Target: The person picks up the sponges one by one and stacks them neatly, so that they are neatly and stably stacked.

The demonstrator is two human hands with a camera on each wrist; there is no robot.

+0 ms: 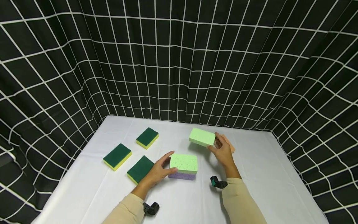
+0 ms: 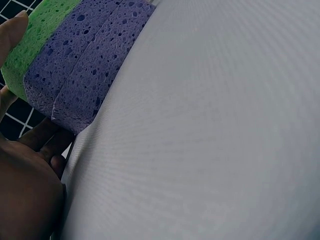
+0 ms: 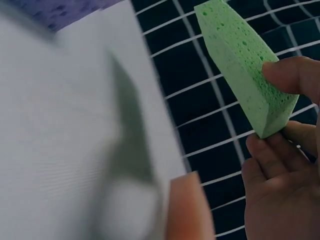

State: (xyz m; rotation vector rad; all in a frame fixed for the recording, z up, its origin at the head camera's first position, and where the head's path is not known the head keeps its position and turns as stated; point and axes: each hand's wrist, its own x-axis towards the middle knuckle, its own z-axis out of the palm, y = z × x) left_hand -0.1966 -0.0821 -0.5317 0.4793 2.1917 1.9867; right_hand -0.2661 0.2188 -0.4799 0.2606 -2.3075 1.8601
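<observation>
My right hand (image 1: 222,152) pinches a light green sponge (image 1: 202,137) by its right end and holds it above the table, casting a shadow below. In the right wrist view, the thumb lies on the broad face of this green sponge (image 3: 242,60), with fingers under its lower end. My left hand (image 1: 160,171) grips the left end of another green sponge (image 1: 183,163), thumb in front and fingers behind. It sits on top of purple sponge (image 1: 182,176). The left wrist view shows a seam in the purple part (image 2: 80,67), as of two layers.
Three green-and-yellow scouring sponges lie at the left: one at the back (image 1: 147,137), one farther left (image 1: 117,156), one (image 1: 140,169) partly behind my left hand. An orange sponge (image 1: 230,145) lies beyond my right hand. Black gridded cloth (image 1: 179,62) surrounds the white table (image 1: 260,174).
</observation>
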